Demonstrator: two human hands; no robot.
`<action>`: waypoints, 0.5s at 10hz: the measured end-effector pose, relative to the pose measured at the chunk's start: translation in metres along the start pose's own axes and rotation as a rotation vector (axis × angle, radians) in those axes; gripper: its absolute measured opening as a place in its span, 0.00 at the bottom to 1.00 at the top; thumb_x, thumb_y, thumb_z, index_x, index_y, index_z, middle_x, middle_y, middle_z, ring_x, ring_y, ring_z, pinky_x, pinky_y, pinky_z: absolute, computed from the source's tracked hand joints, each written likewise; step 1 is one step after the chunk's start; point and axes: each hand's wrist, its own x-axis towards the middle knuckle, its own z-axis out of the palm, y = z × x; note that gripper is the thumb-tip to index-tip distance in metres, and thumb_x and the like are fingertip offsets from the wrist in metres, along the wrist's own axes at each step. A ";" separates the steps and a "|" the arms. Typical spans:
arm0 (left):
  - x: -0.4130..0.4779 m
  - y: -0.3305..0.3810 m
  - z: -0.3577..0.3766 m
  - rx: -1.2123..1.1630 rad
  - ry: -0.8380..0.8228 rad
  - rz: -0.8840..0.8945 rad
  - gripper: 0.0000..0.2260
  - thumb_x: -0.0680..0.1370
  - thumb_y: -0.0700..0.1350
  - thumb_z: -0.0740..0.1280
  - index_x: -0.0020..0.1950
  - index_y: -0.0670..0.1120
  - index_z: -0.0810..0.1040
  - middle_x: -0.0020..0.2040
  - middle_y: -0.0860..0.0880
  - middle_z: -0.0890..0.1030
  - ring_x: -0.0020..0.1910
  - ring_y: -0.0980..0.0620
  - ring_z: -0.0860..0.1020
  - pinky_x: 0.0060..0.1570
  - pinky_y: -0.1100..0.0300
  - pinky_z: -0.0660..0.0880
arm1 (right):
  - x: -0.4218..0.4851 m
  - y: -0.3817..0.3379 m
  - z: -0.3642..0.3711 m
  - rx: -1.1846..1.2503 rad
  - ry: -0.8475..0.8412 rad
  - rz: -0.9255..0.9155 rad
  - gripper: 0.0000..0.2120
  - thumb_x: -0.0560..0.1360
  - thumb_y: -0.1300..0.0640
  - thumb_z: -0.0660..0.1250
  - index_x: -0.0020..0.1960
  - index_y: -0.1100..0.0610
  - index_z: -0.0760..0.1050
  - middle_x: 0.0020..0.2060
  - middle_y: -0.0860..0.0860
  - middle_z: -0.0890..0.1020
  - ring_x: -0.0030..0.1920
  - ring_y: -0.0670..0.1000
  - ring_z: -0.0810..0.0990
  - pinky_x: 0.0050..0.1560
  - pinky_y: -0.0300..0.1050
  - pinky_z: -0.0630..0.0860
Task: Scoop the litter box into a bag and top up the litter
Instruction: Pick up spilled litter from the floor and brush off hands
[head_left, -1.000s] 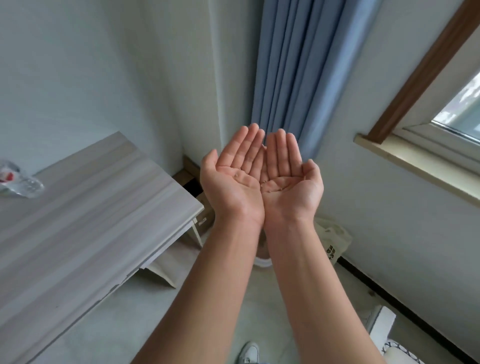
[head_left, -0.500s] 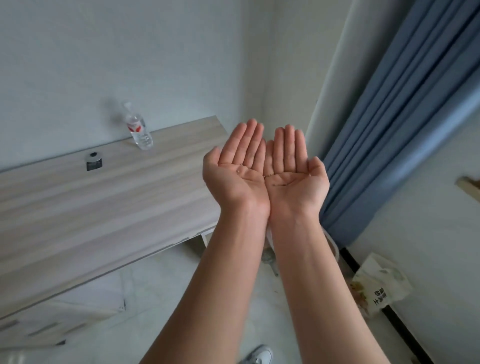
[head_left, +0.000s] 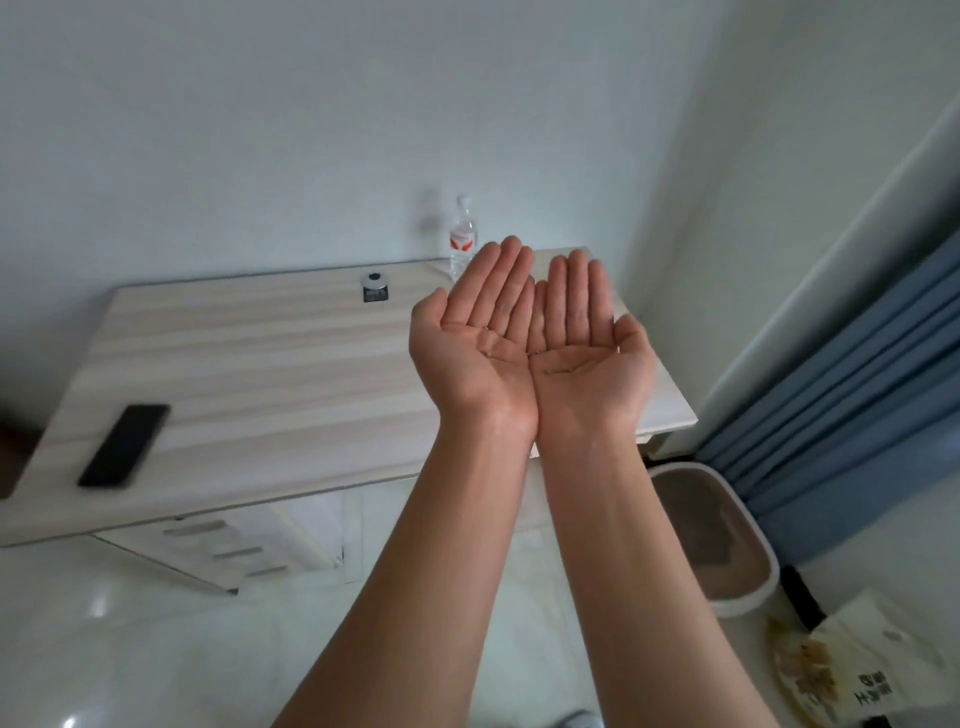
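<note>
Left hand (head_left: 475, 343): palm up, fingers straight, holding nothing
Right hand (head_left: 582, 348): palm up, fingers straight, holding nothing; its little-finger edge touches the left hand's
Hands, position: raised side by side in front of the desk's (head_left: 260, 374) right end
Litter box (head_left: 740, 605): on the floor right of the desk, below the blue curtain (head_left: 857, 405); white rim, brownish inside
Bag (head_left: 872, 670): printed, lying on the floor near the litter box, lower right
On desk: dark phone (head_left: 124, 446) near left end, clear bottle (head_left: 462, 239) at the back by the wall
</note>
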 end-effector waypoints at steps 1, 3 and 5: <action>-0.004 0.048 -0.015 -0.006 0.014 0.096 0.23 0.82 0.47 0.49 0.58 0.35 0.79 0.56 0.39 0.83 0.58 0.44 0.81 0.68 0.50 0.70 | -0.013 0.048 0.021 0.015 -0.075 0.071 0.22 0.80 0.47 0.57 0.65 0.60 0.76 0.65 0.56 0.79 0.70 0.56 0.75 0.76 0.55 0.63; -0.012 0.128 -0.046 -0.038 0.080 0.292 0.23 0.82 0.47 0.49 0.59 0.36 0.79 0.57 0.40 0.83 0.58 0.44 0.81 0.67 0.50 0.71 | -0.026 0.134 0.048 -0.007 -0.139 0.273 0.26 0.81 0.45 0.57 0.72 0.61 0.71 0.70 0.57 0.75 0.73 0.58 0.71 0.77 0.57 0.60; -0.014 0.158 -0.071 -0.076 0.203 0.463 0.22 0.81 0.48 0.50 0.59 0.36 0.79 0.56 0.40 0.83 0.57 0.45 0.82 0.67 0.51 0.72 | -0.043 0.182 0.059 -0.049 -0.181 0.478 0.24 0.81 0.46 0.55 0.68 0.61 0.74 0.67 0.57 0.78 0.70 0.56 0.74 0.76 0.56 0.62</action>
